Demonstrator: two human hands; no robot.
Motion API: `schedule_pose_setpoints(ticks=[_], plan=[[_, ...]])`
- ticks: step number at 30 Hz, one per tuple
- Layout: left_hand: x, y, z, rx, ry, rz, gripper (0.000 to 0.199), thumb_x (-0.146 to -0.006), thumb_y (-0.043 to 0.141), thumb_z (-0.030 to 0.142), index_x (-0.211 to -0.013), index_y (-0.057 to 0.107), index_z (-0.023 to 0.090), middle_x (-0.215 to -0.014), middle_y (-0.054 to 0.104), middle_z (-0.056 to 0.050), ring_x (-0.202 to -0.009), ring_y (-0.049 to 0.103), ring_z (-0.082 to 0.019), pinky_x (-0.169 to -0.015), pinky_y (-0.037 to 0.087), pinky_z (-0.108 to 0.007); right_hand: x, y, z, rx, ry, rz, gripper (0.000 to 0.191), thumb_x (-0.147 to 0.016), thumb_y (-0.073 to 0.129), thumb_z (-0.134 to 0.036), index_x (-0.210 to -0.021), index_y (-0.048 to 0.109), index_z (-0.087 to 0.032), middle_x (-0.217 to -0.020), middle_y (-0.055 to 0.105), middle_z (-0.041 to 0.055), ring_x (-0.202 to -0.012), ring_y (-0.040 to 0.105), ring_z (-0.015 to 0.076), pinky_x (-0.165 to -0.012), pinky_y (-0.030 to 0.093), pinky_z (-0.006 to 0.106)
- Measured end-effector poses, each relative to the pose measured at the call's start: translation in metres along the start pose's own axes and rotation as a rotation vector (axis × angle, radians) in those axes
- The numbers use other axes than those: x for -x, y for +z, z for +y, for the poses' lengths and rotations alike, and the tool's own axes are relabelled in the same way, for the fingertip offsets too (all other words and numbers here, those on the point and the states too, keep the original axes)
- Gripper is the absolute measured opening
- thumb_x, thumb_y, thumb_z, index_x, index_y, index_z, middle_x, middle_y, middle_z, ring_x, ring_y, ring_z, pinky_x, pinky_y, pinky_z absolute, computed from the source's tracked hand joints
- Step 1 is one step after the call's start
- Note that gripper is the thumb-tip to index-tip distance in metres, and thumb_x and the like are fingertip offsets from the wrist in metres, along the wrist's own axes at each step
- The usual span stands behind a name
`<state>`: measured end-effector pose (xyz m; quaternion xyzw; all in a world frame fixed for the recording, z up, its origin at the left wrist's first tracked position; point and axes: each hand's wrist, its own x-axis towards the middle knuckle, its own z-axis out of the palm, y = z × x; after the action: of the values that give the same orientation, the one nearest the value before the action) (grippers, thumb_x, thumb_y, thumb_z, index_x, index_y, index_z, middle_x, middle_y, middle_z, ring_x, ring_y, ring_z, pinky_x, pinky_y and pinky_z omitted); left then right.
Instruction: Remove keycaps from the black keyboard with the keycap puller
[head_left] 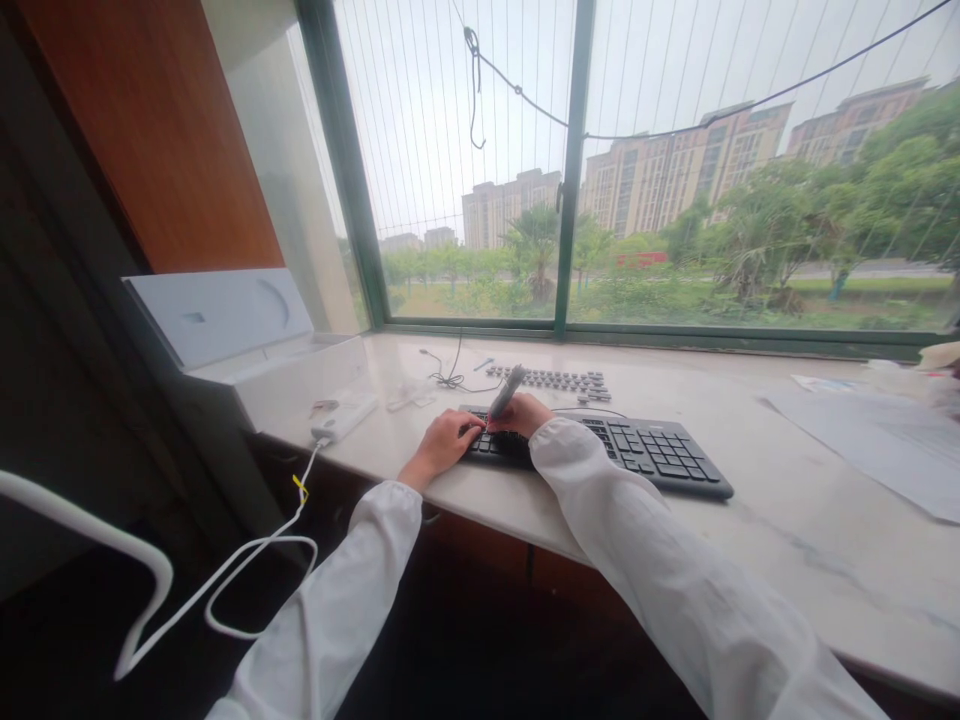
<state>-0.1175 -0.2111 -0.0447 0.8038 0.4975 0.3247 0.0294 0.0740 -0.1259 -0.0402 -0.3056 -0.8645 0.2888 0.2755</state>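
1. Your keyboard (637, 450) lies flat on the counter (787, 520), just past the near edge, running from 9 to 3 o'clock ahead of you.
2. Your left hand (442, 445) rests on the keyboard's left end with fingers curled down onto the keys, clamped on nothing.
3. Your right hand (525, 412) is closed around a grey tool (508, 390), whose tip points down at the keys between your hands and whose tail leans off toward 1 o'clock.
4. The tool looks light, stiff and slim; grip it low near the tip, like a pen, for control.
5. The keyboard looks rigid, light plastic that could skate on the smooth stone, so press on its frame, not the keys.
6. Loose keycaps (555, 380) sit in rows at 12 o'clock, beyond the keyboard; they are small and easily scattered.
7. A white box (345, 415) with a cable (247, 560) lies at 10 o'clock.
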Motion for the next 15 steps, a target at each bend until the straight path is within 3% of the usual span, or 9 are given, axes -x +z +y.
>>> schedule_pose_setpoints(ticks=[15], plan=[[0.000,0.003,-0.002,0.017,0.008,0.020,0.020,-0.087,0.054,0.031,-0.096,0.070,0.025,-0.102,0.070,-0.001,-0.098,0.060,-0.020,-0.092,0.046,-0.034,-0.002,0.006,-0.012,0.255,-0.035,0.062,0.022,-0.068,0.072,-0.036,-0.070,0.067,-0.015,-0.063,0.066,0.0006,-0.065,0.061,0.0153,-0.060,0.039,0.022]])
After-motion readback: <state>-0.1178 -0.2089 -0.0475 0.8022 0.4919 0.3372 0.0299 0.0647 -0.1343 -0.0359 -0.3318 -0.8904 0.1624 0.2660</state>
